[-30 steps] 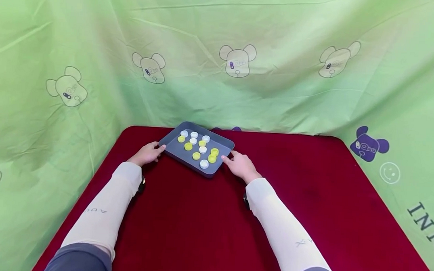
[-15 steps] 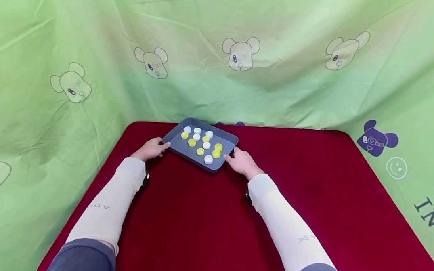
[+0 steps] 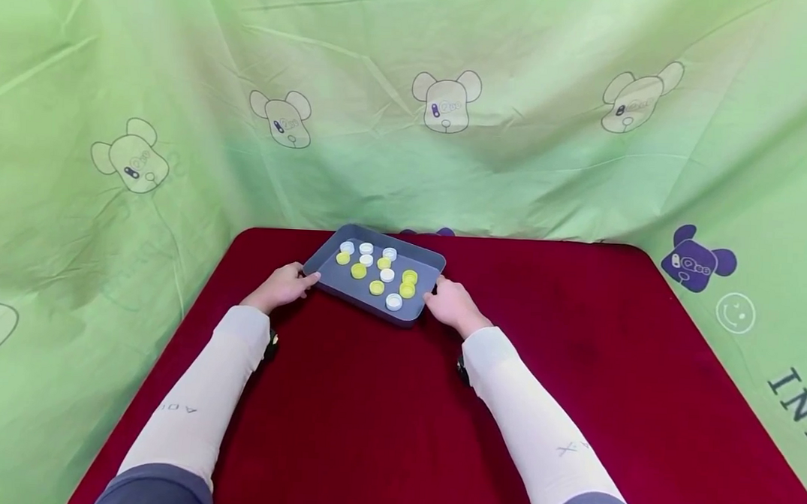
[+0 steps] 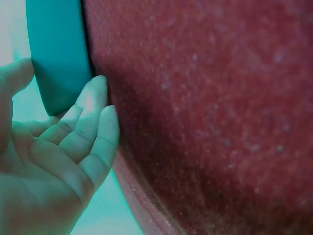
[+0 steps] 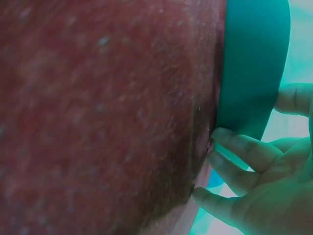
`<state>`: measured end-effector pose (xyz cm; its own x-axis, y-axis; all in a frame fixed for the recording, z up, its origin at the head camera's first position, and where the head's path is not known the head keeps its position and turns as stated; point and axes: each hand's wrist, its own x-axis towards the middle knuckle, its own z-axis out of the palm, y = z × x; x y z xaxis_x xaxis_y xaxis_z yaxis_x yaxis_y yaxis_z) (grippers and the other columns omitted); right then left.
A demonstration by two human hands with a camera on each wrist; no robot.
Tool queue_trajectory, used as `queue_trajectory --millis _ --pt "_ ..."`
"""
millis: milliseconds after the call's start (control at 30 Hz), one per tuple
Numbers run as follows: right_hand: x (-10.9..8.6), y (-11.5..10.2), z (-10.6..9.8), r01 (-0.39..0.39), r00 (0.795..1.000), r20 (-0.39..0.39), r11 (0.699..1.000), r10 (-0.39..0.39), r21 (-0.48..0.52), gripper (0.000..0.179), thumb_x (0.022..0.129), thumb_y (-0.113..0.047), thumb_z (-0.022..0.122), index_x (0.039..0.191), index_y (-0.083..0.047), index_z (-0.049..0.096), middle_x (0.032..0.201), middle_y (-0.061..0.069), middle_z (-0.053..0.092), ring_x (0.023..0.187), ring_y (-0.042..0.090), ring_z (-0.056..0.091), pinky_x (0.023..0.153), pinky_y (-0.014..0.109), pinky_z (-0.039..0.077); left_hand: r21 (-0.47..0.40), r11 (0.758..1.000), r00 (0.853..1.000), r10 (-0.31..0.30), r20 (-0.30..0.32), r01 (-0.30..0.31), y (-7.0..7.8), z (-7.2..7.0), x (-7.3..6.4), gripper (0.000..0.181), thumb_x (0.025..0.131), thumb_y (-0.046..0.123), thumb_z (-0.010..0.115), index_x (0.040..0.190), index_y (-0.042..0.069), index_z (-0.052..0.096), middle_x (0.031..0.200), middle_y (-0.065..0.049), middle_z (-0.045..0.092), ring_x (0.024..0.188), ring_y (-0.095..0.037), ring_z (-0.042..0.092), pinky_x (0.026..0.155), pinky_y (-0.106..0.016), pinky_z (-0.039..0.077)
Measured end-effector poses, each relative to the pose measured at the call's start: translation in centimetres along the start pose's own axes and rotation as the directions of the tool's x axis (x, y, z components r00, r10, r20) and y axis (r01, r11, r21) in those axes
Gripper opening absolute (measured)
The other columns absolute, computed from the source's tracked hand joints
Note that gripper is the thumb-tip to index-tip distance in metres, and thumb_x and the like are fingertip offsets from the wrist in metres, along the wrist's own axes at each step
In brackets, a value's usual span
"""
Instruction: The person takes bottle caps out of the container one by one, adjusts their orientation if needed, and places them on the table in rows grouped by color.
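In the head view a dark grey rectangular tray (image 3: 426,262) is near the table's far edge, turned at an angle. Scattered inside are several white caps (image 3: 393,302) and several yellow caps (image 3: 358,270), which look like bottle caps. My left hand (image 3: 282,285) grips the tray's left end, thumb at the rim. At the right end my right hand (image 3: 454,304) holds it the same way. Both wrist views show the tray wall, left (image 4: 61,54) and right (image 5: 252,63), between thumb and fingers, with fingertips close to the cloth.
A dark red cloth (image 3: 362,416) covers the table. Green printed curtains (image 3: 353,167) hang behind it and along both sides, close to its edges.
The tray, with both hands on it, has shifted slightly to the right and a little nearer to me. The caps keep about the same layout. The head view has tilted slightly.
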<state>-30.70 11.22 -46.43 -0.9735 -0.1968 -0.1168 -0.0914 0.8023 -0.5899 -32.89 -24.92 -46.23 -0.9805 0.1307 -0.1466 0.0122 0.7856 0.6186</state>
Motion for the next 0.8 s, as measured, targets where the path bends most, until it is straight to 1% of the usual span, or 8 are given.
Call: queue_trajectory --millis 167,233,333,467,533,633,800 --pt "-0.4 0.5 -0.4 0.02 1.0 -0.015 1.0 -0.02 0.014 0.059 0.098 -0.026 0.051 0.147 0.004 0.035 0.14 0.02 0.049 0.116 0.03 0.054 0.099 0.044 0.042 0.038 0.999 1.0 0.028 -0.013 -0.028 0.3 0.0 -0.9 0.048 0.097 0.044 0.055 0.108 -0.002 0.055 0.081 -0.011 0.065 0.075 -0.023 0.063 0.074 -0.038 0.046" --pt "-0.5 0.6 -0.5 0.029 0.999 -0.019 0.999 -0.029 0.02 0.06 0.098 -0.025 0.05 0.147 0.005 0.035 0.14 0.021 0.049 0.115 0.03 0.054 0.098 0.044 0.043 0.048 0.998 1.0 0.028 -0.008 -0.027 0.4 0.0 -1.3 0.048 0.096 0.044 0.056 0.109 -0.002 0.055 0.081 -0.011 0.065 0.076 -0.023 0.063 0.073 -0.038 0.046" --pt "-0.6 0.9 -0.8 0.043 0.998 -0.039 0.999 -0.042 0.025 0.056 0.097 -0.024 0.051 0.143 0.006 0.041 0.133 0.02 0.055 0.107 0.029 0.057 0.094 0.043 0.045 0.064 0.998 1.0 0.014 0.004 -0.014 0.7 0.1 -1.7 0.048 0.096 0.045 0.057 0.109 -0.001 0.056 0.081 -0.009 0.065 0.076 -0.022 0.062 0.073 -0.037 0.047" --pt "-0.9 1.3 -1.2 0.053 0.996 -0.074 0.998 -0.05 0.043 0.045 0.095 -0.02 0.053 0.134 0.003 0.052 0.12 0.018 0.062 0.095 0.029 0.058 0.087 0.042 0.046 0.07 0.998 0.999 0.005 0.031 -0.007 1.4 0.2 -2.2 0.05 0.093 0.049 0.058 0.106 0.0 0.056 0.08 -0.009 0.063 0.074 -0.023 0.059 0.07 -0.036 0.047" --pt "-1.1 1.6 -1.4 0.047 0.996 -0.081 0.997 -0.042 0.057 0.044 0.095 -0.019 0.052 0.133 0.002 0.053 0.12 0.018 0.063 0.094 0.029 0.058 0.087 0.042 0.046 0.071 0.997 0.999 0.004 0.05 -0.008 1.7 0.4 -2.5 0.051 0.092 0.051 0.06 0.103 0.001 0.057 0.078 -0.009 0.062 0.071 -0.022 0.058 0.068 -0.036 0.047" --pt "-1.3 2.1 -1.7 0.035 0.996 -0.083 0.997 -0.029 0.075 0.046 0.096 -0.019 0.051 0.136 0.002 0.052 0.124 0.018 0.061 0.097 0.028 0.059 0.088 0.043 0.047 0.078 0.997 0.997 0.005 0.073 -0.011 2.2 0.8 -2.9 0.051 0.09 0.052 0.062 0.098 0.002 0.057 0.076 -0.008 0.059 0.07 -0.022 0.056 0.065 -0.035 0.046" --pt "-1.8 2.7 -2.2 0.019 0.996 -0.093 0.993 -0.008 0.12 0.048 0.095 -0.019 0.051 0.14 -0.001 0.051 0.125 0.017 0.061 0.099 0.029 0.058 0.089 0.044 0.046 0.103 0.994 0.997 0.022 0.078 -0.03 2.8 1.5 -3.8 0.05 0.088 0.053 0.064 0.096 0.004 0.059 0.075 -0.007 0.056 0.07 -0.022 0.053 0.065 -0.034 0.044"
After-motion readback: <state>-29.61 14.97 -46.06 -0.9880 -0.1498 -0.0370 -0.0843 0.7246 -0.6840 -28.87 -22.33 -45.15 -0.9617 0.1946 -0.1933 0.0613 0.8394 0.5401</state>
